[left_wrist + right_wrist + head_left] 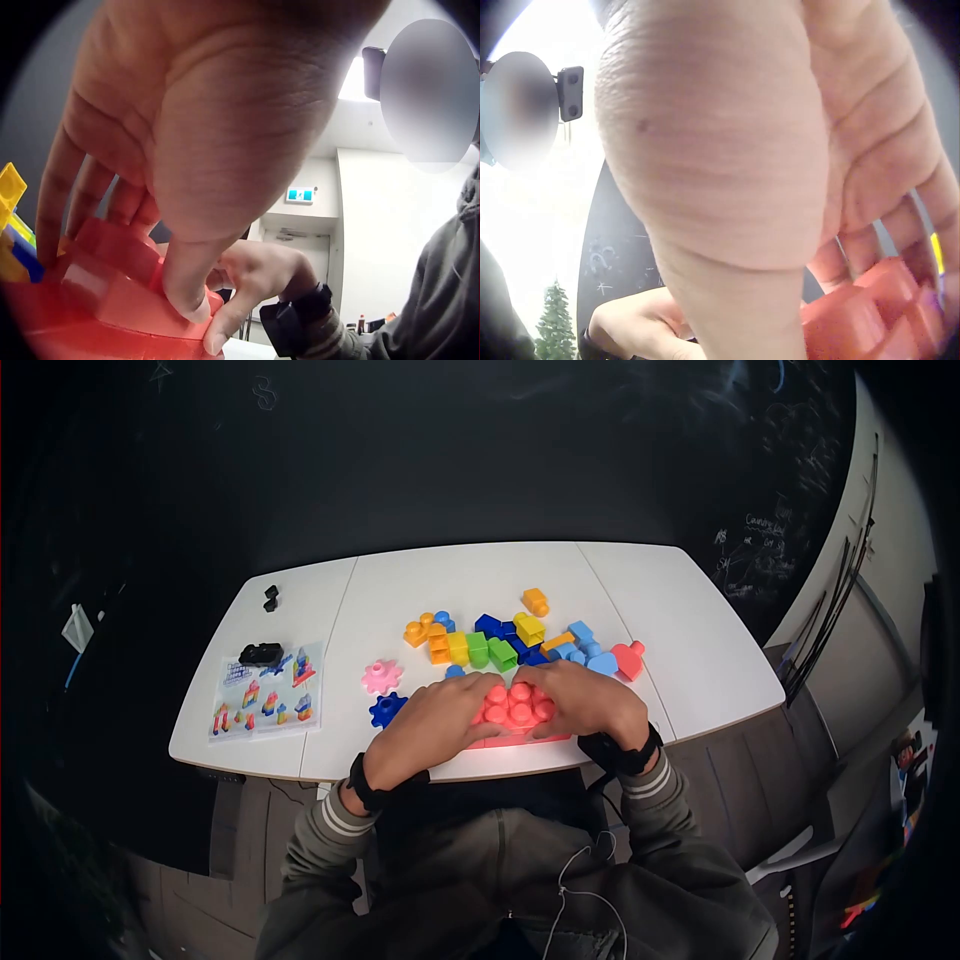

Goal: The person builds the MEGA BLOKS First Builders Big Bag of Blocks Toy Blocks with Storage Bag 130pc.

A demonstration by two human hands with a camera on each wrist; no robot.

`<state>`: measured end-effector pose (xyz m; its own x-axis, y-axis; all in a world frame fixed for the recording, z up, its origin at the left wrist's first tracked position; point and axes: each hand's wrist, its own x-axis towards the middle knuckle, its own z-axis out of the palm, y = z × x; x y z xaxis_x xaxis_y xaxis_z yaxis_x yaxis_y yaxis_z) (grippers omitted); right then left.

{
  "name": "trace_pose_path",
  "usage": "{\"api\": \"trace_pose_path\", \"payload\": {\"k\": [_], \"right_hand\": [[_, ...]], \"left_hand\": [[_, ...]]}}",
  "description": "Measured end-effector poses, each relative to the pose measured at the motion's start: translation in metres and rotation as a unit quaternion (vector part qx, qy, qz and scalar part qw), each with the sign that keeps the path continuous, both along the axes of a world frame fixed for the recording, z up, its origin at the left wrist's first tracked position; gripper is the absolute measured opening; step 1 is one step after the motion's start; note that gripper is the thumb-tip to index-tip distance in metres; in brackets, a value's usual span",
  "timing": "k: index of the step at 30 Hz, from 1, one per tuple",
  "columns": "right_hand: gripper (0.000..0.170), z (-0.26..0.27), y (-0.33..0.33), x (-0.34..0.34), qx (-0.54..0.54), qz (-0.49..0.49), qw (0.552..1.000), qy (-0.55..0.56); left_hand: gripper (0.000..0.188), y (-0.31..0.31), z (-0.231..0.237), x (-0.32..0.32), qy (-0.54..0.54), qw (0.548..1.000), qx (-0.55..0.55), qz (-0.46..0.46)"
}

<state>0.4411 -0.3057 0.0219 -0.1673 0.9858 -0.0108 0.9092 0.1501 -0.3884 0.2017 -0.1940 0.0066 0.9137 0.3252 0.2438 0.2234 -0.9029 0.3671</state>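
A red building block (pixel 519 706) with several round studs is at the table's front edge, on top of a flat red plate (pixel 508 740). My left hand (pixel 432 718) grips the block's left side, thumb at the near face and fingers over the far side. From the right, my right hand (pixel 592 703) holds the same block in a matching way. In the left wrist view the block's slanted red wall (pixel 124 292) shows between thumb and fingers, the thumbs of both hands close together. Studs (pixel 847 322) show beneath the palm in the right wrist view.
Several yellow, green, blue and orange blocks (pixel 478 650) lie just beyond my hands. A pink gear (pixel 382 677) and a dark blue gear (pixel 388 710) lie left. Farther left is a picture sheet (pixel 265 700) with a black object (pixel 261 654) on its top edge.
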Motion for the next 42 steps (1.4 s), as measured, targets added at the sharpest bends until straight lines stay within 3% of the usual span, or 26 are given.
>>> {"api": "trace_pose_path", "payload": {"k": [9, 11, 12, 14, 15, 17, 20, 23, 26, 30, 35, 38, 42], "right_hand": [[0.066, -0.002, 0.002, 0.009, 0.020, -0.001, 1.000, -0.016], [0.059, 0.004, 0.002, 0.031, 0.035, 0.070, 0.993, 0.090], [0.059, 0.009, -0.001, 0.039, 0.034, 0.069, 0.993, 0.090], [0.048, 0.023, -0.011, 0.048, 0.195, -0.049, 0.975, 0.099], [0.048, 0.021, -0.011, 0.050, 0.194, -0.050, 0.975, 0.099], [0.040, 0.014, -0.006, 0.055, 0.223, -0.192, 0.956, 0.008], [0.046, -0.021, 0.021, 0.067, 0.200, -0.149, 0.968, 0.019], [0.055, -0.041, 0.032, 0.061, 0.137, -0.152, 0.979, -0.004], [0.048, -0.037, 0.035, 0.066, 0.047, -0.177, 0.983, 0.019], [0.050, -0.044, 0.035, 0.080, 0.079, -0.136, 0.988, 0.005], [0.033, -0.039, 0.035, 0.073, 0.086, -0.097, 0.991, -0.014], [0.021, -0.030, 0.033, 0.066, 0.108, -0.126, 0.986, -0.002], [0.021, -0.022, 0.033, 0.061, 0.179, -0.159, 0.970, 0.044]], "left_hand": [[0.069, 0.000, 0.002, -0.001, 0.016, 1.000, -0.003, 0.016], [0.071, 0.000, 0.007, -0.006, -0.004, 1.000, -0.017, 0.006], [0.071, 0.004, 0.012, -0.009, -0.004, 1.000, -0.018, 0.005], [0.069, 0.018, 0.021, -0.016, -0.012, 0.998, -0.040, 0.046], [0.065, 0.026, 0.022, -0.021, -0.024, 0.997, -0.017, 0.078], [0.063, 0.047, 0.016, -0.023, -0.029, 0.995, -0.002, 0.099], [0.059, 0.064, 0.005, -0.022, -0.022, 0.991, 0.026, 0.128], [0.064, 0.085, -0.016, -0.019, -0.017, 0.993, 0.060, 0.096], [0.066, 0.086, -0.017, -0.018, -0.004, 0.995, 0.041, 0.090], [0.057, 0.087, -0.020, -0.014, -0.006, 0.990, 0.016, 0.138], [0.040, 0.080, -0.014, -0.020, -0.001, 0.984, -0.014, 0.179], [0.039, 0.075, -0.008, -0.021, -0.034, 0.980, 0.022, 0.196], [0.041, 0.067, 0.005, -0.018, -0.087, 0.966, 0.023, 0.243]]}}
